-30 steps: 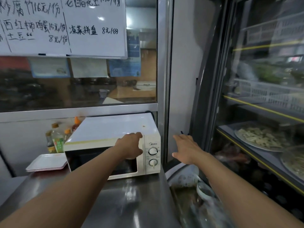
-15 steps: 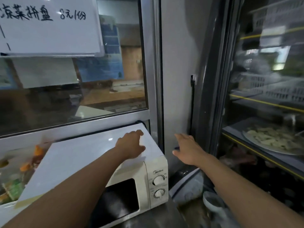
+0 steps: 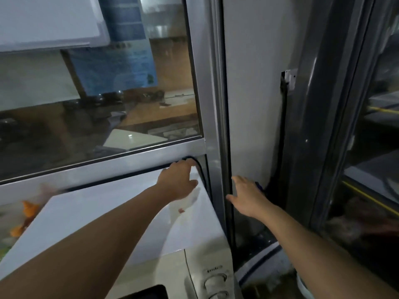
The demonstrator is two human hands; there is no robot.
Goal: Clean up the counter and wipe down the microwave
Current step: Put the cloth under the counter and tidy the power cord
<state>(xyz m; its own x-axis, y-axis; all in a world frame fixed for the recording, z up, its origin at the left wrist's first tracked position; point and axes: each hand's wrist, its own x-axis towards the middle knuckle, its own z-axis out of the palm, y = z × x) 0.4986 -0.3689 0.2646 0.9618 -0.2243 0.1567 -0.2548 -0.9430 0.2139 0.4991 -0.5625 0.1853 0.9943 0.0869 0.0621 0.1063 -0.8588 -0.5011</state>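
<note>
White boxy microwave (image 3: 121, 214) under left hand (image 3: 178, 182) (fingers at back corner, grip unclear); right hand (image 3: 248, 199) open, holding nothing.

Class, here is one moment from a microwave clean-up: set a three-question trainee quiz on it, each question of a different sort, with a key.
1. True or false: the left hand rests on the microwave top near its back right corner.
2. Multiple choice: the right hand is (A) gripping a cloth, (B) open with fingers spread beside the metal frame post, (C) turning a dial.
3. Fill in: a small reddish ____ shows on the microwave top, just below the left hand.

Key: 1 true; 2 B; 3 stain.
</note>
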